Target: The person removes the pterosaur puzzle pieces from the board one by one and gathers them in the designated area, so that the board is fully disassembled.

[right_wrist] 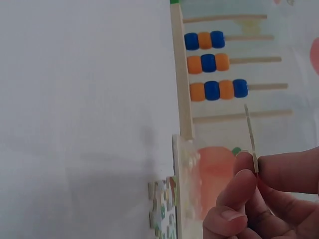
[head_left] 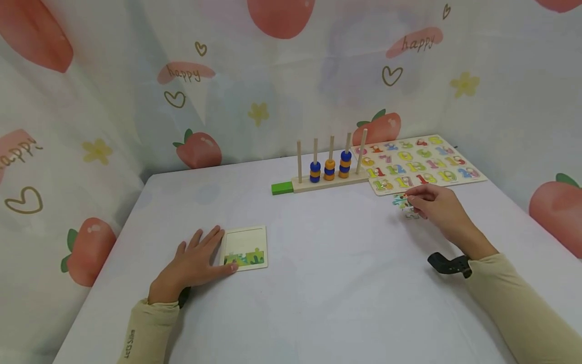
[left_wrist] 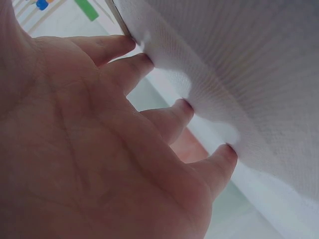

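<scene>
My left hand [head_left: 193,265] lies with spread fingers at the left side of a square puzzle tray [head_left: 267,247], the thumb on its lower edge. Green puzzle pieces [head_left: 252,258] fill the bottom of that tray; its upper part shows bare board. In the left wrist view, the fingertips [left_wrist: 227,154] touch the white tablecloth. Off to the right, my right hand [head_left: 434,207] pinches a colourful jigsaw piece [head_left: 400,201] between thumb and fingers, above the table. The right wrist view shows this piece edge-on. Below it, more jigsaw pieces [right_wrist: 162,209] lie on the cloth.
At the back stands a wooden peg rack [head_left: 329,183] with blue and orange beads on three pegs and a green block [head_left: 282,188] at its left end. Right of it lies a number puzzle board [head_left: 418,164]. Fruit-printed cloth [head_left: 227,101] hangs behind the table.
</scene>
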A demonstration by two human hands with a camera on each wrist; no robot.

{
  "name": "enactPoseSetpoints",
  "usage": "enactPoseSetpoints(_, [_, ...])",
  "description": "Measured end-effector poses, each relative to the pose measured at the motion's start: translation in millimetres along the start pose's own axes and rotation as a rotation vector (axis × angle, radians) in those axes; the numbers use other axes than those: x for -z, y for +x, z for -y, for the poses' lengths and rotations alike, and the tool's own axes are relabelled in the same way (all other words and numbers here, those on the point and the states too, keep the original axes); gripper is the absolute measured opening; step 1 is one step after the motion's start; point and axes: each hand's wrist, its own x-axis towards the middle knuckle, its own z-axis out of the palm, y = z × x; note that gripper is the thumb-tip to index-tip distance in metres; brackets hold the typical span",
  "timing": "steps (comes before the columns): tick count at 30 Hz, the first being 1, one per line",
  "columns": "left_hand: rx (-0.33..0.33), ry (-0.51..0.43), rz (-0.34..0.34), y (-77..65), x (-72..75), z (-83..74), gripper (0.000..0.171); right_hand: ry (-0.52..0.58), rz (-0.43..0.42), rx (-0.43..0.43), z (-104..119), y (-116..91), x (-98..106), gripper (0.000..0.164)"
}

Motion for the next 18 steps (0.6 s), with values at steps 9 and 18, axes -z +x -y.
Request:
enactPoseSetpoints(9, [0.011,-0.011,0.009,0.0,-1.4,0.1,0.107,-0.025,-0.048,-0.022,-19.0,3.1,21.0,0.042])
enactPoseSetpoints(18, [0.014,-0.006,0.015,0.3,-0.2,-0.5,0.110,-0.073,-0.073,-0.071,-34.3,3.8,40.9,0.044])
